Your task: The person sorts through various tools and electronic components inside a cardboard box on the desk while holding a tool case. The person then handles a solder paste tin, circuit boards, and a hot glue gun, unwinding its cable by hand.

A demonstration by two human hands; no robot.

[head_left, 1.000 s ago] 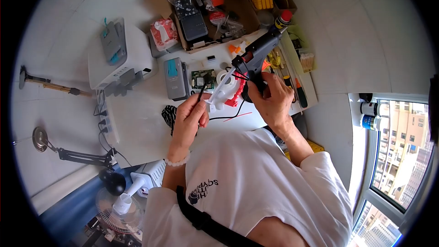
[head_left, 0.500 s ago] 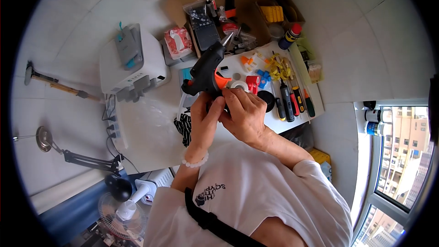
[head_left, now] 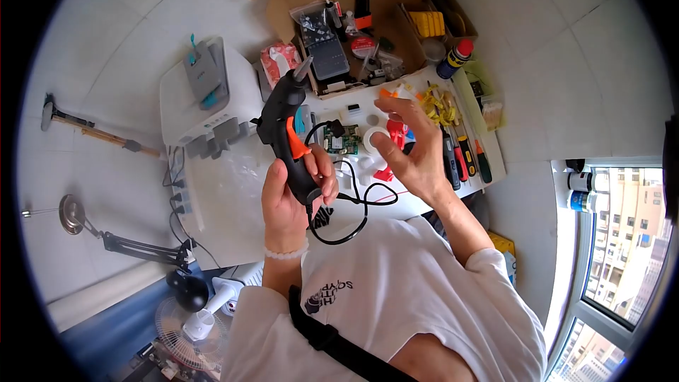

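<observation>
A black glue gun with an orange trigger is in my left hand, its metal nozzle pointing up and away from me. The fingers wrap round the lower handle. From the handle's base a black cable hangs in loose loops over the table. My right hand is held apart from the gun, with fingers spread and nothing in them. Below and beside that hand lie a green circuit board, a white tape roll and red tape.
Screwdrivers and yellow tape lie at the right of the white table. A spray can and an open cardboard box of parts stand at the back. A white machine sits at the left.
My right hand has let go and moved right, its fingers spreading. The glue gun has shifted left in my left hand and turned more upright. Its cable now hangs loose in view.
</observation>
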